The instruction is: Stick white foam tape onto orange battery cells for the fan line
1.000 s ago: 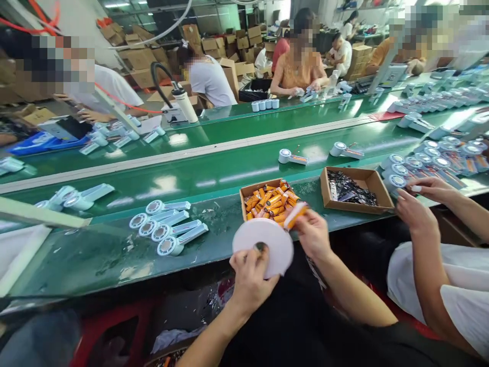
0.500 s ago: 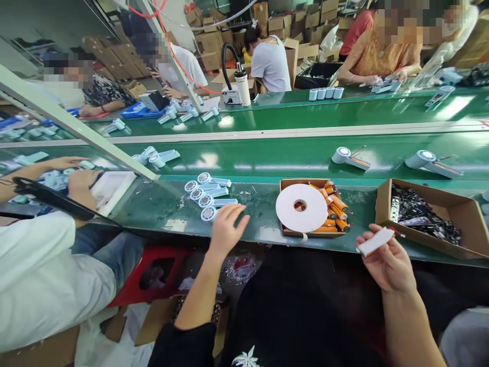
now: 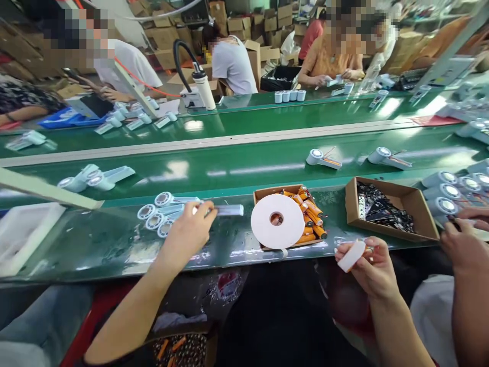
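My left hand (image 3: 185,232) is closed over a light-blue housing, a handheld fan shell by its shape, and its handle (image 3: 231,210) sticks out to the right past my fingers. Several more such housings with round heads (image 3: 155,220) lie beside and partly under that hand. In my right hand (image 3: 372,267), near the bench's front edge, is an orange battery with a white adhesive strip (image 3: 352,256) facing up. Between my hands a white tape roll (image 3: 263,229) rests on a cardboard box of orange batteries (image 3: 314,211).
A cardboard box (image 3: 431,224) of dark circuit boards stands to the right. Beyond it a co-worker's hand (image 3: 464,239) works near more blue housings (image 3: 445,191). Housings with wires (image 3: 323,159) lie on the green belt (image 3: 244,173). A white tray (image 3: 30,234) sits at left.
My left hand has moved onto the housings and taken hold of one, its handle now turned to the right. My right hand still holds the battery, tilted differently. The view has swung right.
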### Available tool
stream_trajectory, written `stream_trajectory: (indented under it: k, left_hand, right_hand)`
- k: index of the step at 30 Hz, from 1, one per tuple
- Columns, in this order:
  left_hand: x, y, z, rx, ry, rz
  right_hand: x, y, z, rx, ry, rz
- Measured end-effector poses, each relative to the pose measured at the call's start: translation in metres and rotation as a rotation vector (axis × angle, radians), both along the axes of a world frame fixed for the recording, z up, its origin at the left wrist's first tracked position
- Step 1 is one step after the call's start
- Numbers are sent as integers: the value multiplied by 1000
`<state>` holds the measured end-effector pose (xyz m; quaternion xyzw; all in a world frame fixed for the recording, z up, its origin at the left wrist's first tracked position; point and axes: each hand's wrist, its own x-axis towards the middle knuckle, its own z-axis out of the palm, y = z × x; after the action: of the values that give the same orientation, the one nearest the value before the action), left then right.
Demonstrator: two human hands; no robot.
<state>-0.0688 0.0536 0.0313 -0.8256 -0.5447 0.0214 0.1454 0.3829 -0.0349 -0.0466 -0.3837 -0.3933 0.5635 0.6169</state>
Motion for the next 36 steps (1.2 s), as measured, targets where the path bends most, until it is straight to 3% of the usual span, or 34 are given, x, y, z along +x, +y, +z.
stream_trajectory:
  k: [3, 6, 8, 10, 14, 18, 22, 29, 36]
  left_hand:
    - [28, 97, -3, -30, -42, -14]
    - [63, 184, -18, -242, -94, 5]
    - [80, 222, -27, -364, -110, -15]
    - [88, 244, -35, -428, -116, -49]
    - [81, 258, -41, -548, -140, -115]
    - [77, 262, -40, -574, -189, -106]
    - [87, 264, -44, -528, -222, -44]
    - [100, 268, -55, -488, -306, 43]
    - [109, 264, -56, -476, -397, 118]
  right_hand:
    - [-13, 32, 24, 73, -67, -8]
    - [-36, 91, 55, 140, -145, -21]
    - [-52, 140, 71, 185, -226, -7]
    - [-68, 191, 77, 212, -322, 48]
    - [-102, 275, 56, 203, -585, 194]
    - [-135, 315, 28, 228, -975, 301]
    - [-148, 321, 19, 299, -1213, 368]
    - [-155, 310, 30, 341, -1829, 475]
    - [-162, 305, 35, 300, -1982, 563]
